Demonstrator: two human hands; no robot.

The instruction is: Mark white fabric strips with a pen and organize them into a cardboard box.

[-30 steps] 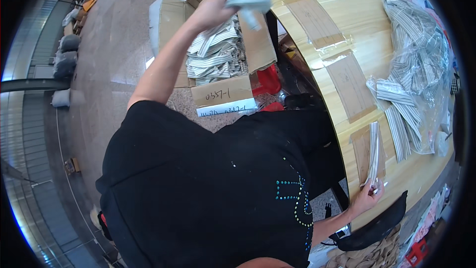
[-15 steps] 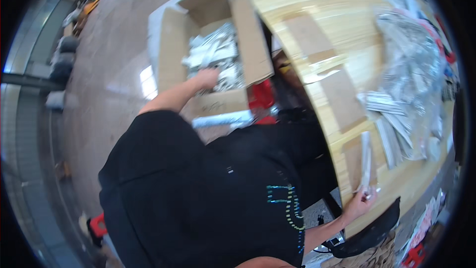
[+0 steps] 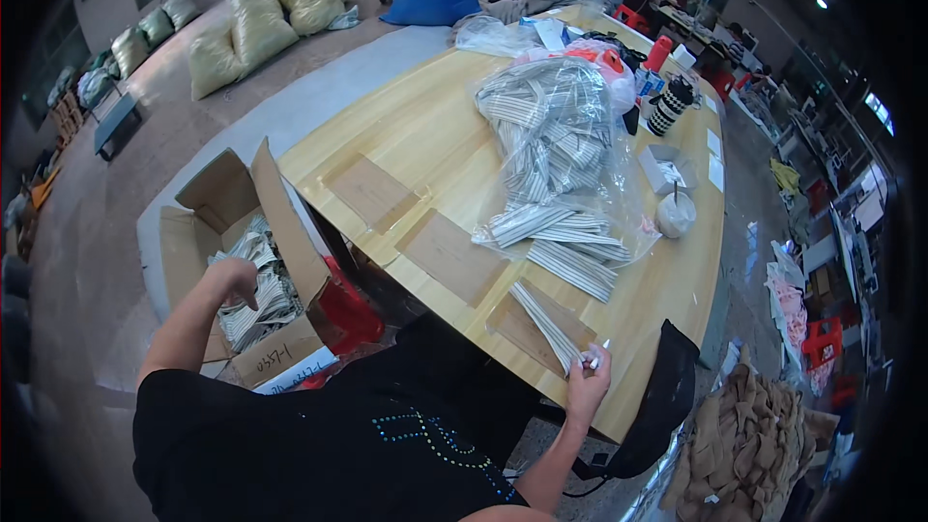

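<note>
At the left, my left hand [image 3: 235, 277] hangs over a cardboard box [image 3: 292, 237], fingers pointing down and apart. Bundles of white strips with dark stripes [image 3: 275, 295] lie under it in the box, and I see nothing held in that hand. On the table, my right hand [image 3: 588, 379] pinches the near end of a thin bundle of white striped strips [image 3: 544, 327], which rests over a brown rectangular board [image 3: 507, 322]. A small white piece [image 3: 606, 346] shows at its fingertips; its kind is unclear.
More striped strips [image 3: 572, 268] lie beside a large clear plastic bag [image 3: 551, 126] full of them. Two further brown boards [image 3: 452, 256] line the wooden table's edge. A white box [image 3: 667, 169], a lidded cup [image 3: 675, 215] and a bottle [image 3: 670, 106] stand farther right.
The view has swung up and to the right, showing more of the table and room. My left hand has lifted a little from the strips in the box. My right hand stays at the bundle's end.
</note>
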